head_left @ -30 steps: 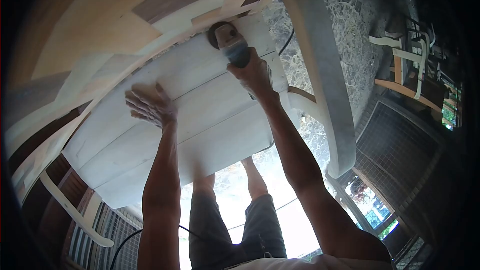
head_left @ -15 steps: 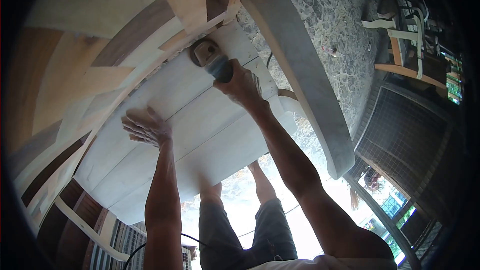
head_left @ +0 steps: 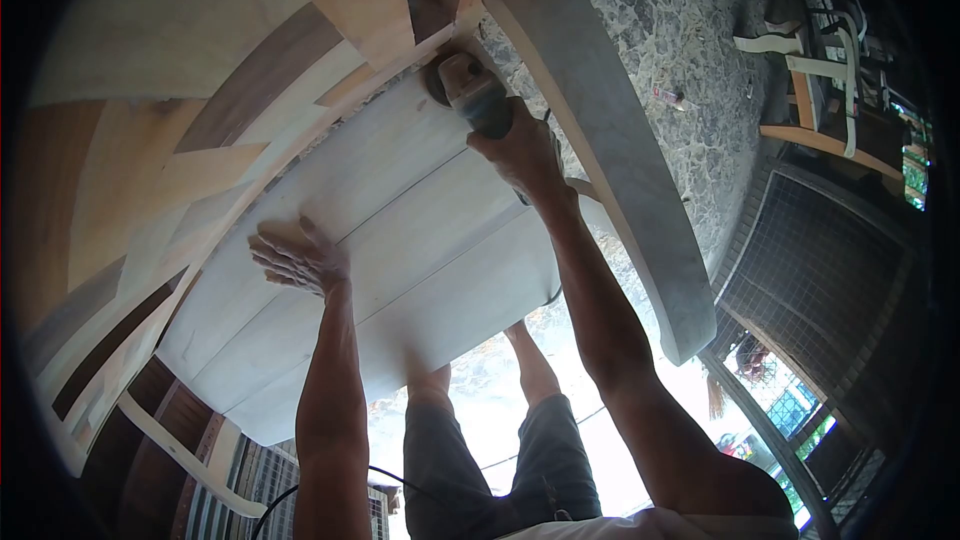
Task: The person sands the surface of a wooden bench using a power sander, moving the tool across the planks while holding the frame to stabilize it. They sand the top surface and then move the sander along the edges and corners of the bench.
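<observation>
A pale wooden bench seat made of long planks lies in front of me, with narrow gaps between the boards. My right hand is wrapped round the teal body of an angle grinder. The grinder's metal head and round disc are at the seat's far right corner, close to the backrest and the armrest; the disc's working face is hidden. Flat on the planks at the left, my dusty left hand has its fingers stretched out and holds nothing.
A patchwork wooden backrest rises along the seat's far side. The curved armrest stands to the right, above a stone-patterned floor. Chair frames and a mesh panel are farther right. A black cord hangs near my legs.
My right hand has moved the grinder rightward and slightly farther off, into the corner by the armrest. My left hand stays on the same area of the planks.
</observation>
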`<state>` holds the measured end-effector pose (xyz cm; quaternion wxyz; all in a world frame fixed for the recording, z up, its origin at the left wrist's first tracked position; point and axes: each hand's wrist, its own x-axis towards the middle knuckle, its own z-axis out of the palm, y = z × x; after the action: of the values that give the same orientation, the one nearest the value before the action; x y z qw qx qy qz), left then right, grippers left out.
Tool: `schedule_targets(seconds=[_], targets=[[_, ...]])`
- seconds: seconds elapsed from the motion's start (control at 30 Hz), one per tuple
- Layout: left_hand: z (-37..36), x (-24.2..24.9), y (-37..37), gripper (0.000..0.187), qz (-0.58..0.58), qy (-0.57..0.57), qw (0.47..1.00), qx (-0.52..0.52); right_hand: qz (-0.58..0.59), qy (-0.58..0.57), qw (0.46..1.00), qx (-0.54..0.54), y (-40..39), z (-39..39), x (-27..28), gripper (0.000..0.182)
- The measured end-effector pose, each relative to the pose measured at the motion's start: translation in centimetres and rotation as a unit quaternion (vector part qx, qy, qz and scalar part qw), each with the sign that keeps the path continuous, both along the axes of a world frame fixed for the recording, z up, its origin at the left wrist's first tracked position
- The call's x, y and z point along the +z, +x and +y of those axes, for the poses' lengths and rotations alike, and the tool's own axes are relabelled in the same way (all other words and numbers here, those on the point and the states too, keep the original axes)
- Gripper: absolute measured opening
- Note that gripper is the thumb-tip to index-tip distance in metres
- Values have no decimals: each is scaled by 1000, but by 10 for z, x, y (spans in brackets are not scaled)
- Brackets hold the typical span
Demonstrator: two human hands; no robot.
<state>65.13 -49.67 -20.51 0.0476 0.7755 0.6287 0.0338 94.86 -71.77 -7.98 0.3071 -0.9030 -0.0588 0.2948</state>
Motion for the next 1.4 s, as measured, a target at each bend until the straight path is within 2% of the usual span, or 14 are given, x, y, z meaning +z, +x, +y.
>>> schedule_targets(seconds=[0.1, 0.4, 0.6, 0.7, 0.8, 0.9, 1.0, 1.1, 1.3, 1.4], targets=[[-1, -2, -1, 109, 2, -4, 1000, 3, -17, 3, 1000, 1, 5, -5, -6, 72], [1, -5, -4, 107, 3, 12, 1000, -3, -27, 0, 1000, 16, 13, -7, -3, 68], [0, -7, -1, 107, -7, 9, 1000, 3, -125, 4, 992, -15, 20, -20, -26, 68], [0, -7, -3, 107, -11, 10, 1000, 6, -60, 18, 997, -54, 25, -22, -23, 68], [0, -5, -2, 108, -2, 8, 1000, 2, -122, 4, 992, -6, 16, -22, -29, 66], [0, -3, -2, 107, 11, 4, 1000, -1, -67, -17, 997, 34, 9, -17, -14, 66], [1, -3, -1, 105, 9, -4, 1000, 3, -70, -9, 997, 28, 10, -16, -19, 66], [0, -6, -2, 106, -1, -2, 1000, 5, -85, 47, 995, -5, 16, -20, -28, 66], [0, -5, -3, 108, 3, -8, 1000, 10, -75, 52, 996, -16, 21, -22, -29, 63], [0, -4, -2, 110, -4, -2, 1000, 7, -161, 88, 983, -24, 24, -24, -32, 62]])
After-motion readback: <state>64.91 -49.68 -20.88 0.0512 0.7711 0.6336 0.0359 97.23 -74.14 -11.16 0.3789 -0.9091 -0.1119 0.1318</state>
